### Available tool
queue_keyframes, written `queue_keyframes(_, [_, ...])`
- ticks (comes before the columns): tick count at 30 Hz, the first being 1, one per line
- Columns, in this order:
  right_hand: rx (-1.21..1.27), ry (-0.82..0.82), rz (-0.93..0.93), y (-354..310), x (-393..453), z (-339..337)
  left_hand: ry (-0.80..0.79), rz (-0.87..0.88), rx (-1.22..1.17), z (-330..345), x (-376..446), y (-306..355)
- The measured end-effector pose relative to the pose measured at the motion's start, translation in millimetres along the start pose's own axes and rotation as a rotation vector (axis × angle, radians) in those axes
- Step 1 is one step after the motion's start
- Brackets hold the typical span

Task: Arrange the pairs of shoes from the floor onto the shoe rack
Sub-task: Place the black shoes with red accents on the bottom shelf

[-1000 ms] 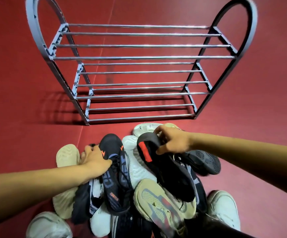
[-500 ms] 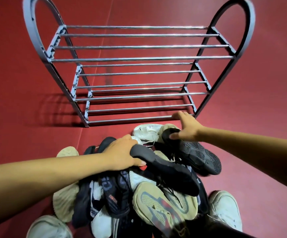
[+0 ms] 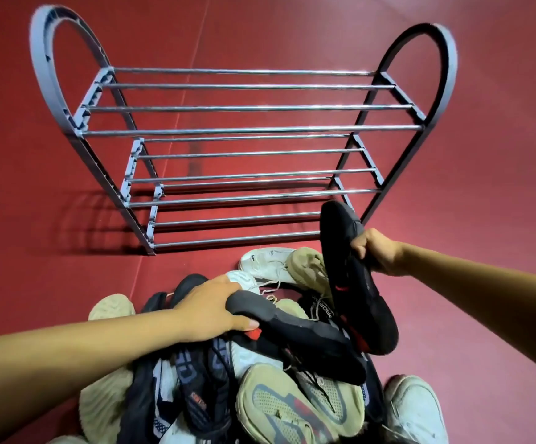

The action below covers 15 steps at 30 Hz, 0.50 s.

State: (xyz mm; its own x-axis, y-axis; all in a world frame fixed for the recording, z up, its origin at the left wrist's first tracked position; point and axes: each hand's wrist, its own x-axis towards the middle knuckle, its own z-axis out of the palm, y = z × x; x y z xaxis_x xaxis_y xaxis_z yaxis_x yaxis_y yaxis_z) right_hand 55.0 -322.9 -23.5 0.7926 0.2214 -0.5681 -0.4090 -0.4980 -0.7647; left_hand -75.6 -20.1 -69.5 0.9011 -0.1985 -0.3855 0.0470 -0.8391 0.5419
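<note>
Below chrome-barred rack (image 3: 241, 129), hands (image 3: 210, 310) seemingly grip matte shoes (image 3: 295, 331).

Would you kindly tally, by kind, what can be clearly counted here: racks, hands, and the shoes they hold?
Shoe rack: 1
Hands: 2, left hand and right hand
Black shoes held: 2, left shoe and right shoe
Total: 5
The pile of shoes is too tangled to count.

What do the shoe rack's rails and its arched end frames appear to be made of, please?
The rails look like polished, chromed metal tubing: thin, with bright highlights along them. The end frames look like matte grey moulded plastic, judging by the ribbed inner face, though painted metal is possible.
</note>
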Motion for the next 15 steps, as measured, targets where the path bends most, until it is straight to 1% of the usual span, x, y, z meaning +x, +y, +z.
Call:
queue_keyframes(2, [0.165, 0.019, 0.051, -6, -7, 1, -0.040, -0.013, 0.059, -7, 1, 0])
queue_keyframes(4, [0.156, 0.038, 0.036, -11, -9, 3, -0.051, -0.019, 0.121, -14, 1, 4])
queue_keyframes(5, [0.127, 0.042, 0.015, -12, -8, 4, -0.036, -0.028, 0.113, -16, 0, 6])
queue_keyframes(8, [0.028, 0.054, 0.008, -19, -13, 12, 0.058, -0.067, 0.042, -25, -7, 8])
queue_keyframes(11, [-0.003, 0.105, 0.036, -18, -4, 5, 0.153, -0.106, -0.054, -35, -9, 5])
queue_keyframes(13, [0.015, 0.137, 0.038, -20, -2, 4, 0.210, -0.191, -0.171, -44, -14, -3])
queue_keyframes(15, [0.065, 0.186, 0.070, -19, -4, 2, 0.263, -0.283, -0.338, -44, -20, -11])
